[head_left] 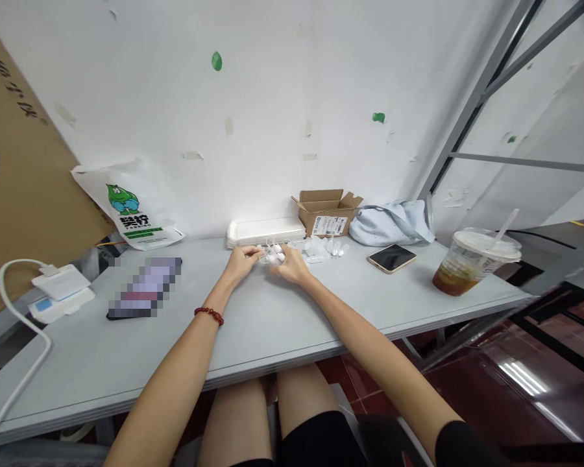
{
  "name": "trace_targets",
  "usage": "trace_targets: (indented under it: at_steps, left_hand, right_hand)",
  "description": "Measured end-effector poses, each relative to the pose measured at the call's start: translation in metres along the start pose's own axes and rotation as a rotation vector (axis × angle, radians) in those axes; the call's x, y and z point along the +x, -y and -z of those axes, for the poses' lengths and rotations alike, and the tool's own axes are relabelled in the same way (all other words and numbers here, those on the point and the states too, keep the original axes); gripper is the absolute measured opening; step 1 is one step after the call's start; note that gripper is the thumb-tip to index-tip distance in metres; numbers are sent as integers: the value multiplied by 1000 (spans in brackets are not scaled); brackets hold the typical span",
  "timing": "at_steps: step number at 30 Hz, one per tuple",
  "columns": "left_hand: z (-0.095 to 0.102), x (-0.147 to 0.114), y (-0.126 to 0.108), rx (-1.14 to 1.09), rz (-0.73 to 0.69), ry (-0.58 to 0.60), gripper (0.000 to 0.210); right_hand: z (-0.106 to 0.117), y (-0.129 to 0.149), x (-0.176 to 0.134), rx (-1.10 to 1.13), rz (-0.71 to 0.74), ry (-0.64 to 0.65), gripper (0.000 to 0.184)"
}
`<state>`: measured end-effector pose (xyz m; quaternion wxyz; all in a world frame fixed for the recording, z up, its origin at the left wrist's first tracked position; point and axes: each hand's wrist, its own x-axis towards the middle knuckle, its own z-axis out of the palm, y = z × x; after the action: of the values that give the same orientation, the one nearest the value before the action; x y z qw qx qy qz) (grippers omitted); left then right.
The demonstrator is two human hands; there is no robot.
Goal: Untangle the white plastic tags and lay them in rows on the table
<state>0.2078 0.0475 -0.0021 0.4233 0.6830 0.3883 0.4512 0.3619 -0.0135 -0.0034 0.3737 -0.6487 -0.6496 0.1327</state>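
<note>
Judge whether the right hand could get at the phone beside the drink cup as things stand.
Probably yes: the phone lies uncovered to the right of the right hand, and the drink cup stands beyond it, not between. That hand may first have to release the small white items.

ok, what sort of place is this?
Probably an improvised workspace, maybe a dorm or small workroom; can't tell which. Signs: a narrow grey table against a tape-marked wall, an open cardboard box by small white parts, and a takeaway drink cup.
</note>
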Motion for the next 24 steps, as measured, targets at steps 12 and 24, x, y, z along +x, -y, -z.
trace_targets:
  at_steps: [12,24]
  left_hand:
    - [16,13,11,-1,8,-131,25]
    - [10,3,-12,-132,9,-107,39]
  right_hand:
    - [-7,10,4,83,48,8,22]
    - [-4,7,3,-31,18,-104,28]
